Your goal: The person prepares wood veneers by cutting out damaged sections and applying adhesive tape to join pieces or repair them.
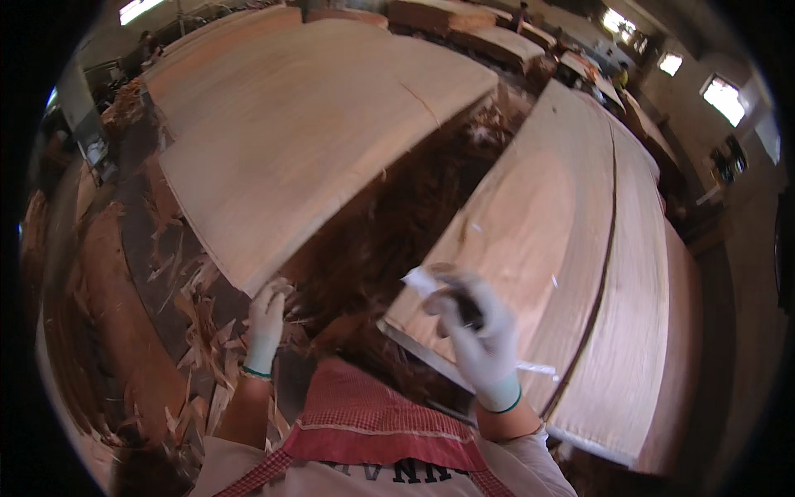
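Observation:
My left hand (267, 321), in a white glove with a green cuff edge, is at the near corner of a broad pale wood veneer sheet (323, 141). Its fingers are curled at that corner, seemingly gripping the edge. My right hand (489, 344), gloved alike and blurred by motion, is over the near left part of a second veneer stack (592, 248). Its fingers are bent around a small dark object (469, 311), too blurred to name. A small white piece (421, 282) shows at its fingertips. By the wrist, a white strip (538, 368) lies on the stack.
Between the stacks runs a dark gap (397, 215) with brown scraps. Torn veneer strips (203, 331) litter the left floor beside a long reddish-brown piece (124, 306). A long dark split (611, 215) crosses the right stack. More stacks (497, 41) and people are far back.

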`<act>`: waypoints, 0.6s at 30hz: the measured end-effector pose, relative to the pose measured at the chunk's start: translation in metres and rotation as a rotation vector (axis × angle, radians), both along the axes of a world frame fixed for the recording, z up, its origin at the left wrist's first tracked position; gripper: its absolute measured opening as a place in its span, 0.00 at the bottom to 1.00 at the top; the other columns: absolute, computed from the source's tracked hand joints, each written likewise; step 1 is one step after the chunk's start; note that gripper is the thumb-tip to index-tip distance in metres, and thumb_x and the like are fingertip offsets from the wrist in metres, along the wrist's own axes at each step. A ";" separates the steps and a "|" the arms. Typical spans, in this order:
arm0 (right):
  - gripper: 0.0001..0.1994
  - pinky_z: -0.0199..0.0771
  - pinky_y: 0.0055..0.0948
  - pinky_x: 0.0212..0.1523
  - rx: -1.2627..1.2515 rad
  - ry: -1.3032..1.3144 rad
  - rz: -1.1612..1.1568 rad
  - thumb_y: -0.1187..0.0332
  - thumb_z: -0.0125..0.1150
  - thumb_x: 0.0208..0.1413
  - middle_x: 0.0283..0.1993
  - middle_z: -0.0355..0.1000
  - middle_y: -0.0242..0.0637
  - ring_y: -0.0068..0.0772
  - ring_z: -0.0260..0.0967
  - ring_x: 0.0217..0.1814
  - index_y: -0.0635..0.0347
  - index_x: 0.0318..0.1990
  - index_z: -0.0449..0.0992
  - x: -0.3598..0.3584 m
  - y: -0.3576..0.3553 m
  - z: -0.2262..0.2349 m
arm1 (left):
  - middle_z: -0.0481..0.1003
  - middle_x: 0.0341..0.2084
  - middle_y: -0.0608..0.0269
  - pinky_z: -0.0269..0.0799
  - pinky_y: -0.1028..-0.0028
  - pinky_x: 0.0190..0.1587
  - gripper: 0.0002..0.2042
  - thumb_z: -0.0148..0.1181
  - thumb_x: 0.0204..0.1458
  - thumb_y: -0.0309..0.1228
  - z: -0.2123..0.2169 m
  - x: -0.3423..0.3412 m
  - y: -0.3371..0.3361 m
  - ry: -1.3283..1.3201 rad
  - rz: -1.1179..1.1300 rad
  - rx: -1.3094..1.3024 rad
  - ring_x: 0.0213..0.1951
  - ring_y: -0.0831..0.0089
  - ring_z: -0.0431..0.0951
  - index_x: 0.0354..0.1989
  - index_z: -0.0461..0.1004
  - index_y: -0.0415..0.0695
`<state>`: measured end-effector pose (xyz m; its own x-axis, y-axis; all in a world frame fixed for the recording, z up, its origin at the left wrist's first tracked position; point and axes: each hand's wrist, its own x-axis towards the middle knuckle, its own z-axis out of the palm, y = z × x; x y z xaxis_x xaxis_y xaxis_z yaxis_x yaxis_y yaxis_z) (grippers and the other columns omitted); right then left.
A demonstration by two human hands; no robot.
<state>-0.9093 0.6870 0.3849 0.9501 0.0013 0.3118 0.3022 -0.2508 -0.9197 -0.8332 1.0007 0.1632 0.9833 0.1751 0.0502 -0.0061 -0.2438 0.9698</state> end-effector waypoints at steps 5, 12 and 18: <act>0.09 0.75 0.22 0.38 -0.060 -0.220 0.322 0.79 0.57 0.56 0.39 0.77 0.39 0.23 0.76 0.37 0.66 0.45 0.74 0.108 0.127 0.020 | 0.79 0.42 0.54 0.71 0.71 0.52 0.13 0.49 0.59 0.25 0.036 0.076 0.016 -0.135 -0.223 0.084 0.46 0.67 0.78 0.50 0.74 0.34; 0.06 0.74 0.24 0.35 -0.169 -0.294 0.147 0.76 0.59 0.58 0.31 0.75 0.42 0.27 0.75 0.32 0.65 0.42 0.72 0.286 0.243 -0.011 | 0.69 0.56 0.63 0.61 0.71 0.61 0.26 0.56 0.57 0.25 0.137 0.209 0.123 -0.104 -0.542 -0.633 0.58 0.74 0.68 0.66 0.59 0.41; 0.08 0.73 0.25 0.31 -0.248 -0.190 -0.086 0.72 0.64 0.56 0.27 0.72 0.42 0.27 0.71 0.26 0.62 0.40 0.72 0.360 0.236 -0.035 | 0.75 0.46 0.62 0.71 0.76 0.51 0.18 0.58 0.58 0.22 0.160 0.312 0.087 -0.086 -0.699 -0.700 0.48 0.77 0.75 0.56 0.68 0.37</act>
